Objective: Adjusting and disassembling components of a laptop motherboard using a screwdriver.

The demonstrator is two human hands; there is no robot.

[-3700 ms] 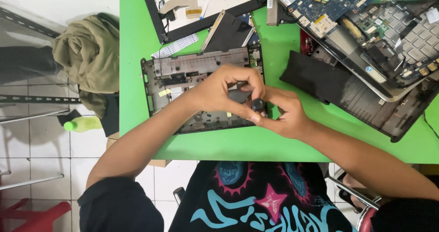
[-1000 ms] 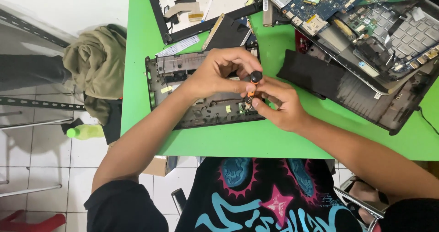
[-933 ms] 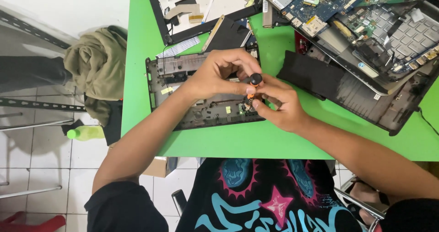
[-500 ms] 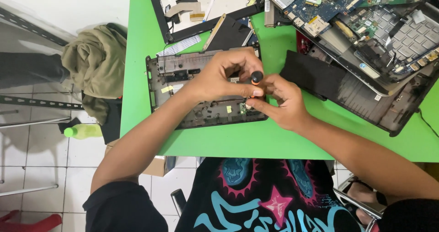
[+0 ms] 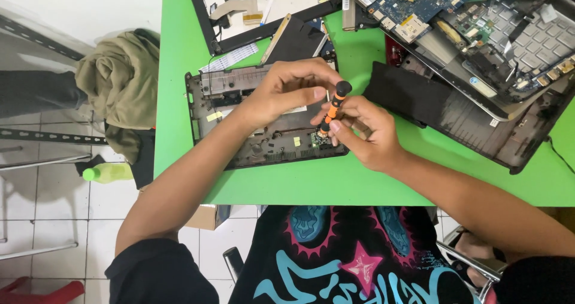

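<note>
Our right hand (image 5: 365,133) pinches the screwdriver (image 5: 332,108) shaft; left hand (image 5: 287,91) caps its top, fingers curled. Tip's down in the laptop base (image 5: 239,130) on the green table (image 5: 359,184). We'd keep it upright w/ steady downward pressure so it doesn't slip.

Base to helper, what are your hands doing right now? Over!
Right hand gripping orange-and-black screwdriver, tip down in laptop base. Left hand steadying its cap. Nothing blocking.

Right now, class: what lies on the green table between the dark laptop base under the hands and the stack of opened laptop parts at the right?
In the head view, between the laptop base and the stack lies a flat black panel on the green table.
</note>
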